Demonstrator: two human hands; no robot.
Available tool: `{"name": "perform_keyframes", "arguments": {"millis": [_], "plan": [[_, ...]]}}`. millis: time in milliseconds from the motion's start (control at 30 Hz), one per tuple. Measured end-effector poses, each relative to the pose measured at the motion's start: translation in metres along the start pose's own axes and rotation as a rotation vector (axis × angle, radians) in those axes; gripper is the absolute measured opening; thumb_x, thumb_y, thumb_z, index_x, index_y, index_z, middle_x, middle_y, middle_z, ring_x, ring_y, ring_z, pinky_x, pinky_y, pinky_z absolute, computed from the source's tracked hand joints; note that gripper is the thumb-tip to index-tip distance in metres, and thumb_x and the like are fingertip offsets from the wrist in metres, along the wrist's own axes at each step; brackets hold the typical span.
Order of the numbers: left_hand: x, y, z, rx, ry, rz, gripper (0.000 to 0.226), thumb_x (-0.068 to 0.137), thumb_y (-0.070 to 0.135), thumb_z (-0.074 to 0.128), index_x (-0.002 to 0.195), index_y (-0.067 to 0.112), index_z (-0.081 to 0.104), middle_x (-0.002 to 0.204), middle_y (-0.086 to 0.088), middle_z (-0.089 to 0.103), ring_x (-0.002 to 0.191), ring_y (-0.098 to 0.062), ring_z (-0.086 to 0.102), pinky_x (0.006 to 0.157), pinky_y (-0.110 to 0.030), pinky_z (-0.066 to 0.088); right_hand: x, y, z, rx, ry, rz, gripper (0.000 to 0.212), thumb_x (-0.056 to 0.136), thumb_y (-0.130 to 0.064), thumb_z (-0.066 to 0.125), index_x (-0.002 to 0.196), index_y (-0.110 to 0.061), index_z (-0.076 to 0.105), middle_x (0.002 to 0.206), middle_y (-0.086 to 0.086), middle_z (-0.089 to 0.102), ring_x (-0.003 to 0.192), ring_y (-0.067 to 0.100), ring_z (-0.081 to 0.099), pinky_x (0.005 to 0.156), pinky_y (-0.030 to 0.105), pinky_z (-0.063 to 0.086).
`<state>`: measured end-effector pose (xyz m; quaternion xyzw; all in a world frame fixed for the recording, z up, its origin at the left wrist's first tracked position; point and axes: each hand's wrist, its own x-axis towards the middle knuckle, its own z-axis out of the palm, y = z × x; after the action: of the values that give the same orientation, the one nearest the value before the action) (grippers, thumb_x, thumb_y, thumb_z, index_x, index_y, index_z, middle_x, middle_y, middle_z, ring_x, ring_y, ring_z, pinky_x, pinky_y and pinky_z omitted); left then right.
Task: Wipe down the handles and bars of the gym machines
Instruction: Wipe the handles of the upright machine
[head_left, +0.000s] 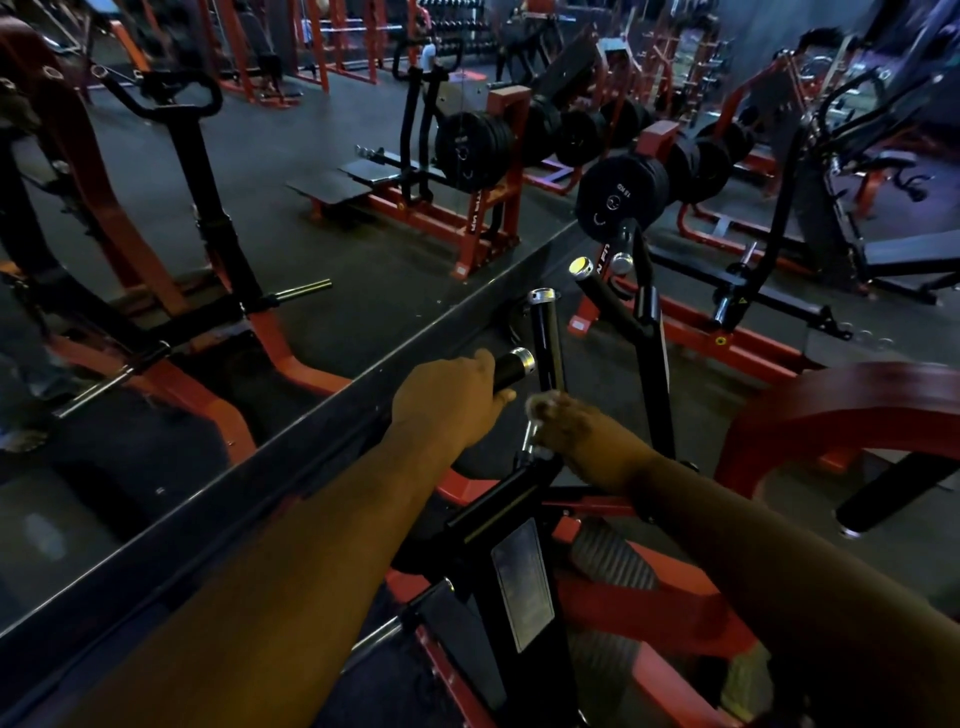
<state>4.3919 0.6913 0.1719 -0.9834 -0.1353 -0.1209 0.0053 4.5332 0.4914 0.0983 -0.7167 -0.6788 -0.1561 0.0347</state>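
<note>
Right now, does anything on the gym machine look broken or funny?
Nothing stands out as broken. The left hand grips a black handle with a silver end cap; the blurred right hand is at the upright handle beside it. Whether it holds a cloth is unclear.

Upright handle (548, 338) & angled handle (602, 296) crowd hands; open floor (332, 332) left.

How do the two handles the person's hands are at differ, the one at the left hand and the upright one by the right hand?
The short handle under the left hand points out sideways; the upright handle above the right hand stands nearly vertical. The left hand wraps the short handle, leaving only its tip showing; the upright handle's grip is bare, with the right hand at its base. The right hand is blurred, so its hold is unclear. Both handles are black with shiny metal end caps.
</note>
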Motion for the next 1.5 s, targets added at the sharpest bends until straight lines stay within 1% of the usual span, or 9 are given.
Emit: {"name": "perform_keyframes", "arguments": {"millis": [167,300,467,667,800,1033,1133,1233,1500], "plan": [[0.002,0.0,0.0,-0.003,0.006,0.013,0.046,0.101,0.061,0.046,0.112,0.016,0.047,0.095,-0.007,0.068,0.08,-0.026,0.067,0.061,-0.038,0.042,-0.022,-0.002,-0.004,0.055,-0.009,-0.024,0.051,0.11,-0.043,0.031,0.135,-0.013,0.064,0.142,0.01,0.06,0.136,0.028,0.051,0.118,0.045,0.037],[0.002,0.001,-0.002,0.01,0.005,0.008,0.046,0.101,0.06,0.047,0.112,0.016,0.047,0.095,-0.007,0.068,0.082,-0.028,0.067,0.062,-0.038,0.041,0.012,0.021,-0.03,0.038,0.15,0.216,0.041,0.106,-0.019,0.04,0.142,-0.01,0.057,0.155,0.012,0.046,0.148,0.027,0.034,0.124,0.045,0.025],[0.0,0.003,-0.005,0.009,-0.011,0.002,0.046,0.101,0.06,0.046,0.113,0.016,0.047,0.097,-0.007,0.068,0.083,-0.026,0.067,0.061,-0.037,0.039,0.019,0.009,-0.011,0.203,0.094,0.344,0.058,0.093,0.006,0.053,0.148,-0.012,0.05,0.164,0.004,0.029,0.154,0.019,0.014,0.117,0.045,0.037],[0.001,0.001,-0.002,0.002,-0.014,0.011,0.048,0.101,0.061,0.046,0.117,0.016,0.048,0.099,-0.008,0.069,0.086,-0.027,0.068,0.063,-0.038,0.041,-0.038,-0.032,0.025,0.279,0.073,0.274,0.06,0.089,0.006,0.062,0.147,-0.009,0.052,0.16,0.008,0.04,0.153,0.021,0.025,0.118,0.039,0.037],[0.001,0.002,-0.003,0.028,0.007,0.014,0.049,0.101,0.061,0.046,0.118,0.015,0.049,0.102,-0.009,0.069,0.089,-0.029,0.069,0.064,-0.038,0.04,-0.039,-0.066,0.022,0.462,0.145,0.42,0.053,0.09,-0.012,0.04,0.138,-0.007,0.062,0.148,0.006,0.054,0.149,-0.003,0.024,0.121,0.019,0.024],[0.001,0.002,-0.001,0.02,0.0,0.012,0.049,0.102,0.06,0.046,0.119,0.015,0.049,0.1,-0.008,0.068,0.086,-0.028,0.068,0.063,-0.038,0.042,-0.026,-0.085,-0.013,0.744,0.489,0.626,0.032,0.102,-0.017,0.045,0.126,-0.018,0.067,0.132,-0.013,0.066,0.126,0.005,0.06,0.104,0.023,0.049],[0.001,0.001,-0.002,0.006,0.012,0.002,0.047,0.101,0.06,0.047,0.114,0.016,0.048,0.096,-0.008,0.068,0.085,-0.028,0.068,0.062,-0.038,0.038,-0.017,-0.061,-0.001,0.523,0.476,0.683,0.043,0.099,0.001,0.048,0.137,-0.011,0.062,0.152,0.001,0.048,0.145,0.011,0.04,0.118,0.024,0.034],[-0.001,0.002,-0.002,-0.006,0.015,0.004,0.045,0.1,0.06,0.048,0.112,0.017,0.047,0.094,-0.007,0.068,0.083,-0.027,0.068,0.061,-0.038,0.039,-0.02,-0.073,0.034,0.501,0.358,0.721,0.046,0.1,-0.008,0.043,0.144,-0.011,0.056,0.159,-0.001,0.034,0.151,-0.001,0.02,0.118,0.016,0.025],[0.0,0.002,0.0,-0.001,0.02,0.01,0.045,0.101,0.06,0.047,0.112,0.017,0.048,0.095,-0.007,0.068,0.083,-0.027,0.068,0.061,-0.037,0.039,-0.047,-0.122,0.029,0.928,0.639,0.904,0.03,0.108,-0.026,0.05,0.132,-0.026,0.067,0.132,-0.01,0.068,0.126,0.017,0.063,0.106,0.044,0.052]]}}
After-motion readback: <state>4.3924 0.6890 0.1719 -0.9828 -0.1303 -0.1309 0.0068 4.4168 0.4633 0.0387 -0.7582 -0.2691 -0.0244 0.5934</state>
